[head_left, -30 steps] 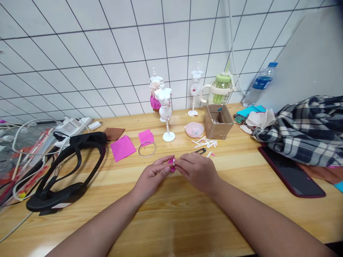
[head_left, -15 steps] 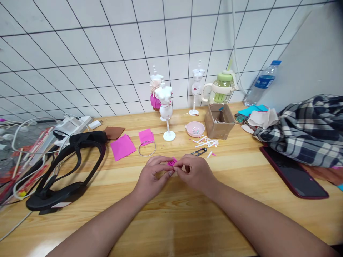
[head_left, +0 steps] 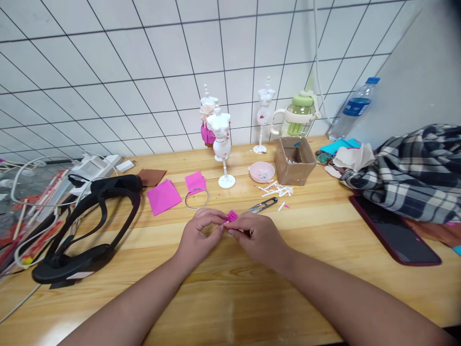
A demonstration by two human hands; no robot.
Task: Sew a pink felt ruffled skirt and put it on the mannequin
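My left hand (head_left: 199, 236) and my right hand (head_left: 256, 237) meet over the wooden table (head_left: 230, 298), and both pinch a small pleated pink paper piece (head_left: 232, 216) between their fingertips. Just beyond the fingers lie small thread snips (head_left: 262, 205) and a thin wire ring (head_left: 197, 198). Two pink paper squares (head_left: 164, 196) lie to the left of the ring. A white mini mannequin (head_left: 221, 144) stands on its stand behind the ring.
A black headset (head_left: 86, 226) and cables lie at the left. A pink bowl (head_left: 261, 172), a cardboard box (head_left: 293, 160), white paper strips (head_left: 277, 191), a green cup (head_left: 297, 115) and a water bottle (head_left: 350, 114) stand at the back. A plaid cloth (head_left: 410, 173) and a dark tablet (head_left: 392, 230) are at the right.
Both hands have shifted slightly while working the pink piece, whose pleated end now sticks up above the fingers. The snips behind my right hand have come into full view.
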